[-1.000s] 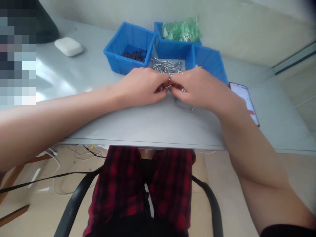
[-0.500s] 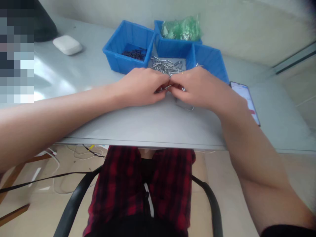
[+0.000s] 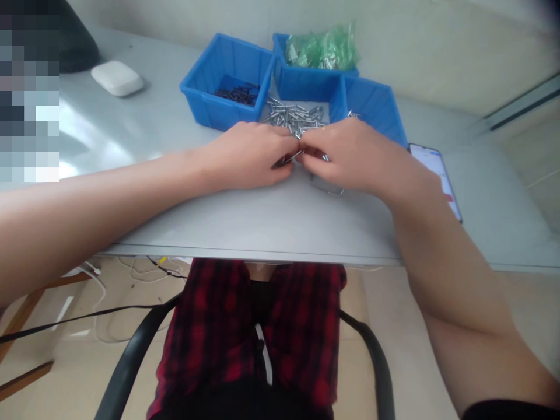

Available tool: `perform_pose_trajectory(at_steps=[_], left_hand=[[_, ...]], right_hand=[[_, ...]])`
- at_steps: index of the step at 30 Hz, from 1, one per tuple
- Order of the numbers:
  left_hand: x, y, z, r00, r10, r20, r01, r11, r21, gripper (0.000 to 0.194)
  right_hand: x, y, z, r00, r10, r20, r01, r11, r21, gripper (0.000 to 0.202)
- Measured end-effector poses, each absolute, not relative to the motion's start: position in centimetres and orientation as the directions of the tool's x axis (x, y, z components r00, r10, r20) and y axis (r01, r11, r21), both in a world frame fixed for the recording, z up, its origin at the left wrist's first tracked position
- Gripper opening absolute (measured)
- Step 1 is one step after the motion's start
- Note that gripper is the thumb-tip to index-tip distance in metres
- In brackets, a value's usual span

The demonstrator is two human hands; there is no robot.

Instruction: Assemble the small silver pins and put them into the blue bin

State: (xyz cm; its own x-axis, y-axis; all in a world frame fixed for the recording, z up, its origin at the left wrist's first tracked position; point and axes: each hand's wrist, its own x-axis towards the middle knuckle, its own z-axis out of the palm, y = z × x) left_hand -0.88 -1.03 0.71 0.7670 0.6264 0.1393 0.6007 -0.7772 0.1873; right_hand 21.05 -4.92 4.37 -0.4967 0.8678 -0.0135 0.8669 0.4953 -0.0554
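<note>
My left hand (image 3: 256,156) and my right hand (image 3: 350,153) meet at the fingertips over the grey table. Both are closed in a pinch. A thin silver metal pin (image 3: 297,156) shows between the left fingers and reaches to the right fingertips. Another small silver end (image 3: 325,157) pokes out between the right fingers; how it is held is partly hidden. Just beyond the hands is a loose pile of silver metal pins (image 3: 297,116). A small clear item with a shiny edge (image 3: 330,188) lies beneath my right hand, mostly covered.
A blue bin (image 3: 205,108) with dark screws stands at the left. Behind the pile, another blue bin (image 3: 308,84) has a green plastic bag (image 3: 321,49). A third blue bin (image 3: 376,108) is at the right, near a phone (image 3: 433,169). A white case (image 3: 117,79) lies far left.
The fingertips have shifted very slightly, with the thin pin still between them. Otherwise the bins, pile and phone stay put; the view has tilted a little.
</note>
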Motion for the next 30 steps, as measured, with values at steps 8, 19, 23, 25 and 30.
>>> perform_pose_trajectory(at_steps=[8, 19, 23, 25, 30], left_hand=[[-1.1, -0.9, 0.4, 0.783, 0.597, 0.175, 0.573, -0.802, 0.169, 0.036], [-0.9, -0.9, 0.5, 0.775, 0.610, 0.165, 0.582, -0.790, 0.192, 0.034], [-0.8, -0.9, 0.5, 0.772, 0.617, 0.152, 0.592, -0.786, 0.179, 0.035], [-0.8, -0.9, 0.5, 0.770, 0.620, 0.153, 0.595, -0.784, 0.179, 0.035], [-0.6, -1.1, 0.9, 0.735, 0.659, 0.160, 0.622, -0.749, 0.227, 0.033]], right_hand=[[21.6, -4.8, 3.8, -0.521, 0.854, 0.013, 0.847, 0.519, -0.113, 0.022], [20.8, -4.8, 4.4, -0.502, 0.865, -0.012, 0.864, 0.501, -0.059, 0.025], [20.8, -4.8, 4.4, -0.487, 0.873, -0.024, 0.873, 0.486, -0.051, 0.021], [20.5, -4.9, 4.6, -0.467, 0.882, -0.055, 0.884, 0.466, -0.040, 0.022], [20.3, -5.1, 5.0, -0.442, 0.896, -0.033, 0.894, 0.438, -0.092, 0.022]])
